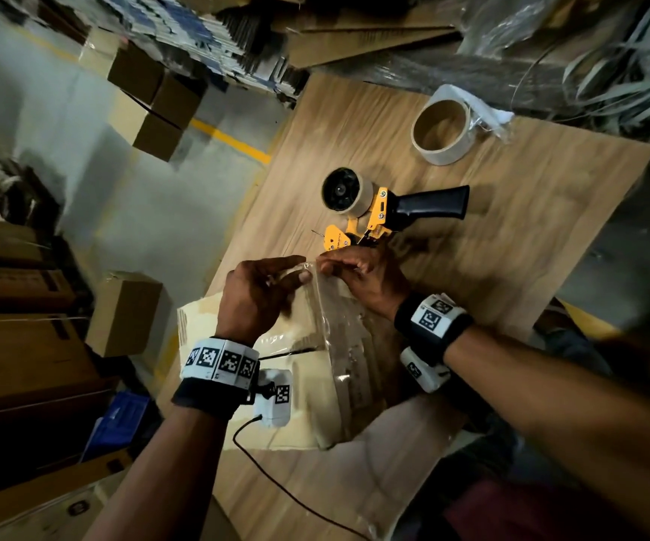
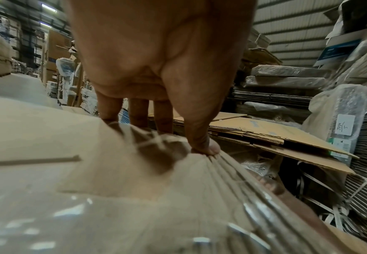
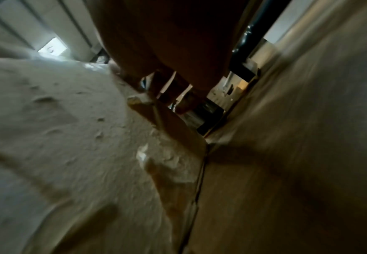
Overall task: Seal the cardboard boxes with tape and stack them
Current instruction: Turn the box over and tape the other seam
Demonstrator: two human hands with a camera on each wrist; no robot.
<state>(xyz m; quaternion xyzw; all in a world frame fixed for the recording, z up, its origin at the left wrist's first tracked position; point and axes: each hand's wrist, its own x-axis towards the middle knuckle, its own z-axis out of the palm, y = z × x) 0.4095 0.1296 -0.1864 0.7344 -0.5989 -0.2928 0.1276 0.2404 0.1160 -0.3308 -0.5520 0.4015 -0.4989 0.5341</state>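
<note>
A cardboard box [image 1: 237,435] lies on the wooden table [image 1: 510,236], with a strip of clear tape [image 1: 335,337] along its top. Both hands meet at its far end. My left hand [image 1: 257,294] presses its thumb [image 2: 204,146] on the taped top edge [image 2: 200,171], and its fingers reach down over the far side. My right hand [image 1: 358,275] lays its fingertips on the tape end at the same edge; the right wrist view shows this hand [image 3: 171,51] only dark and blurred above the box [image 3: 58,137]. A yellow and black tape dispenser [image 1: 378,212] lies just beyond the hands, held by nobody.
A nearly empty tape roll [image 1: 444,130] sits at the table's far right. A closed box [image 1: 128,310] stands on the floor to the left, with more boxes [image 1: 147,99] farther back. Flattened cartons and strapping are piled behind the table. A black cable [image 1: 296,497] crosses the near table.
</note>
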